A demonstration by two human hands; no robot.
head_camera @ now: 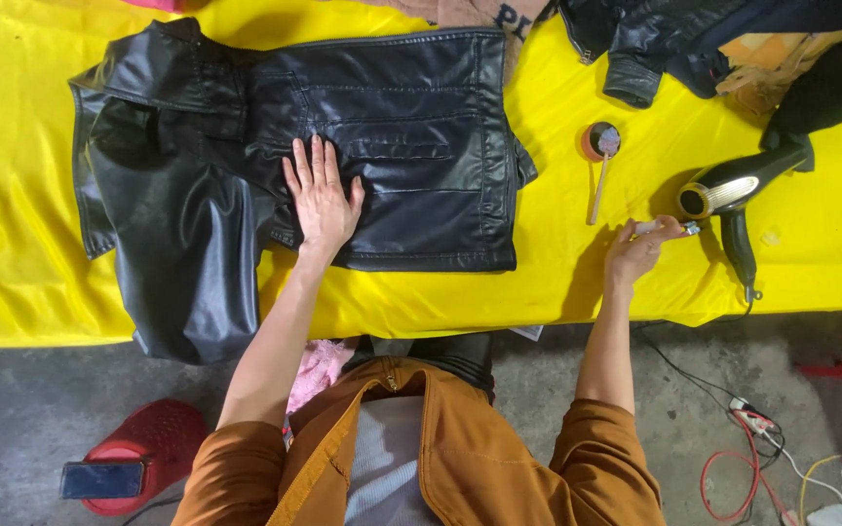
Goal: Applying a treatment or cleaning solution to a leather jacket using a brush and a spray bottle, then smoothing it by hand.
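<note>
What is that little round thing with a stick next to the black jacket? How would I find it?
Start at the yellow table cover and find the black leather jacket under the left hand. Look just right of the jacket, before the black hair dryer. There lies a small round orange pot with a pale wooden stick pointing toward the person, the only orange-rimmed thing there.

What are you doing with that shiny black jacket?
A person in an orange-brown jacket leans over a yellow table. Their left hand lies flat on a folded black leather jacket spread on it. Their right hand holds a small thin tool, too small to tell what kind, beside a black hair dryer lying on the table. A little round pot with a wooden stick sits between the jacket and the dryer.
</note>
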